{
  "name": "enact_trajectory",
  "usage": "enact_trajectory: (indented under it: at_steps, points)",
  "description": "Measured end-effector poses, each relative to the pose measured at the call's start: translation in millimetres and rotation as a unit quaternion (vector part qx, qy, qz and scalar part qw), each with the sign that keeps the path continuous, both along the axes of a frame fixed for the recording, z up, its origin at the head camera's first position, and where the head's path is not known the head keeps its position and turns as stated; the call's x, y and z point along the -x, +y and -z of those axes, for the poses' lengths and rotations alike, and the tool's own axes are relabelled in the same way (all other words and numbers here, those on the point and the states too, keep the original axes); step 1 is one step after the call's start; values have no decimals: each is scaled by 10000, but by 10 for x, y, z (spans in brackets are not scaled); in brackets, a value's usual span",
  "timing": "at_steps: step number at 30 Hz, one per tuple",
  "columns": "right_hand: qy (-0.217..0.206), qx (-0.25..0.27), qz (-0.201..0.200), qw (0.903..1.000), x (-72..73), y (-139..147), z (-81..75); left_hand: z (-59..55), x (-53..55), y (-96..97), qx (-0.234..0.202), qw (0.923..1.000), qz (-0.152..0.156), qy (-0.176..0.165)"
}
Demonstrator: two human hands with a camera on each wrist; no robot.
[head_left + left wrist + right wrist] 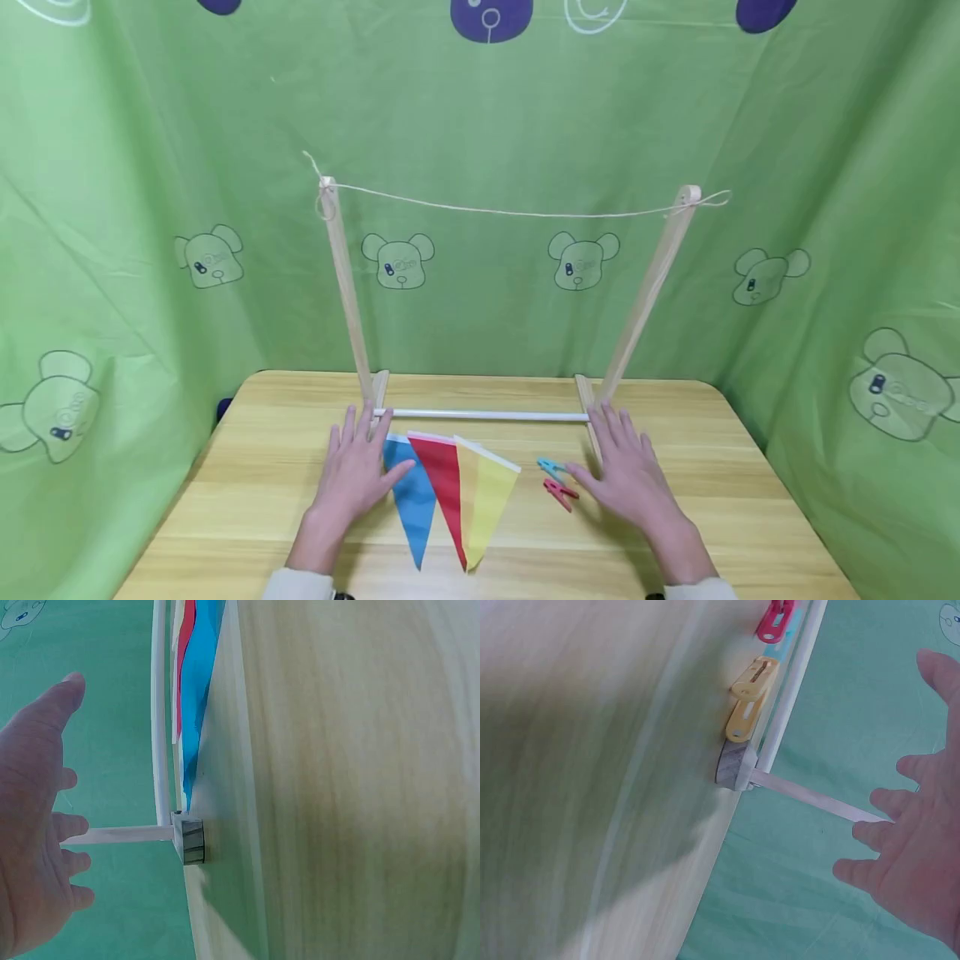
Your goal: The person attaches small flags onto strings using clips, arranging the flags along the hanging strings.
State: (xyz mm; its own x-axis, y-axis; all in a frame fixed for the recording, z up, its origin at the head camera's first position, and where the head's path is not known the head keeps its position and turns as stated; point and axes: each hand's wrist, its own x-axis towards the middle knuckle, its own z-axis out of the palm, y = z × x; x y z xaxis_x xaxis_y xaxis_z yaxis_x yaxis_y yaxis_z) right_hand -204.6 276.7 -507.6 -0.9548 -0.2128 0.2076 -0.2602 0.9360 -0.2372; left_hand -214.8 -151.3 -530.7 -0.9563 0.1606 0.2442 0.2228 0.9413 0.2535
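Note:
Both hands hover over the table with straight, spread fingers and hold nothing. My left hand (354, 479) is beside a blue pennant (412, 504); a red pennant (441, 471) and a yellow pennant (495, 487) fan out to its right, overlapping. Close to the thumb of my right hand (633, 479) lie a blue clothespin (551, 467) and a red clothespin (557, 489). The right wrist view also shows a yellow clothespin (754, 681), which the right hand hides in the head view.
Behind the hands stands a wooden frame with a left post (347, 292), a right post (651, 287) and a white crossbar (480, 415) low down. A slightly sagging string (480, 210) is tied between the post tops. Green curtain (480, 325) surrounds the wooden table (255, 467).

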Motion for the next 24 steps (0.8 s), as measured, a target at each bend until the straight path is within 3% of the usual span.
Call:
enact_trajectory:
  at_steps: [14, 24]
  points:
    - [161, 291, -567, 9978, -18, 45, 84, -84, 52, 123, -101, 9993, 342, -122]
    - [138, 404, -734, 9964, -62, 92, 176, -5, 41, 274, -458, 9969, 567, -292]
